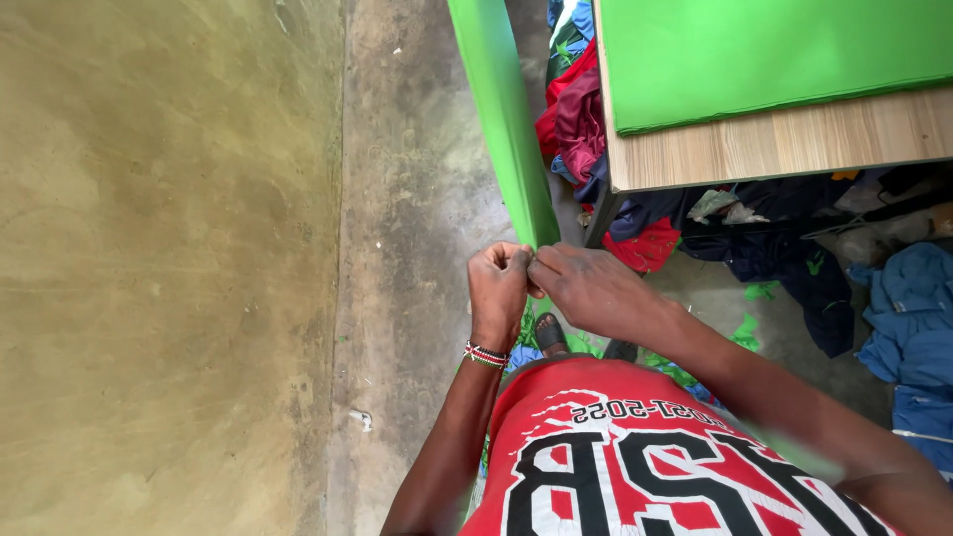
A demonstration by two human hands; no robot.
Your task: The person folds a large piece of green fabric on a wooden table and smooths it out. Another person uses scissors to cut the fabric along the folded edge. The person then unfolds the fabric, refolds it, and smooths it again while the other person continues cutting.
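Strip of bright green cloth [501, 119], taut, smooth, pinched by left hand [497, 288] and right hand [593, 290] fingertips.

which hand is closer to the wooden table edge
Right. The right hand pinches the green fabric strip on the wooden table side; the left hand is farther out.

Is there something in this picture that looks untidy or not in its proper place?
Yes. Clothes lie in a loose heap on the floor under the table, and green scraps are scattered near the feet. Both hands, left hand and right hand, pinch the green strip.
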